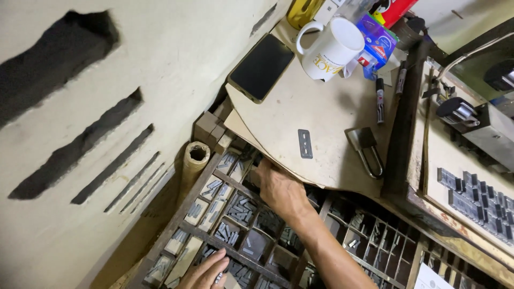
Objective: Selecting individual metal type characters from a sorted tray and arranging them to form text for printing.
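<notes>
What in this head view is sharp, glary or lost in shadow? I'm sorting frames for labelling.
Head view: the white ceramic mug and black phone on the beige board are sharp and evenly lit, no strong glare; the wooden compartment tray of metal type is dimmer, darkest under the board where the right hand reaches; the left hand is cropped.

Your right hand (278,190) and forearm are bare: no glove, no sleeve, no watch or band at the wrist. Your left hand (206,273) is likewise ungloved, and no ring shows on its fingers. Only the hand itself is in view at the lower edge.
</notes>
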